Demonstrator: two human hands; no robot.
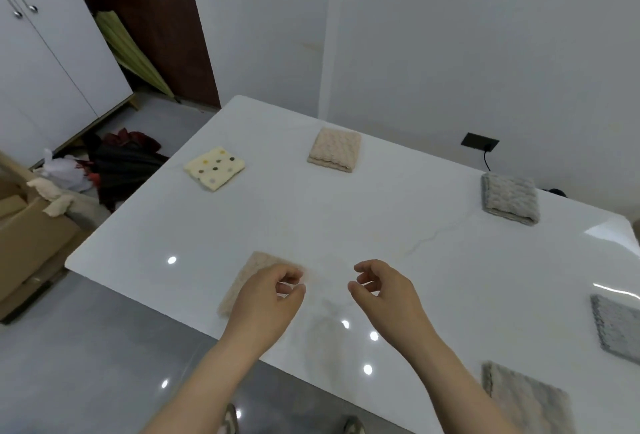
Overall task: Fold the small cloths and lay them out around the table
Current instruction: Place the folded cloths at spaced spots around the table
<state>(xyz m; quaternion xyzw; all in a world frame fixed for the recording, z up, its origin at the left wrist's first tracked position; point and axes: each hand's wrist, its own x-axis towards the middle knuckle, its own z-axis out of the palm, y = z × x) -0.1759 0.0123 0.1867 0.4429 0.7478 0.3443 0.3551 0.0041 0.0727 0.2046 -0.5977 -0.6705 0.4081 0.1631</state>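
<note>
Several folded small cloths lie spread over the white table (pixel 346 218). A cream dotted cloth (pixel 214 167) is at the far left, a beige cloth (pixel 335 150) at the far middle, a grey cloth (pixel 509 198) at the far right. Another grey cloth (pixel 618 328) lies at the right edge, and a grey-beige one (pixel 526 399) at the near right. A beige cloth (pixel 242 281) lies near the front left edge, partly under my left hand (pixel 266 302). My left hand hovers over it with fingers loosely curled, holding nothing. My right hand (pixel 384 295) hangs beside it, also loosely curled and empty.
Cardboard boxes (pixel 31 239) stand on the floor at the left, with dark clothing (pixel 121 163) and a white bag beside them. A white cabinet (pixel 52 62) is at the back left. A wall socket with a black cable (pixel 479 144) is behind the table.
</note>
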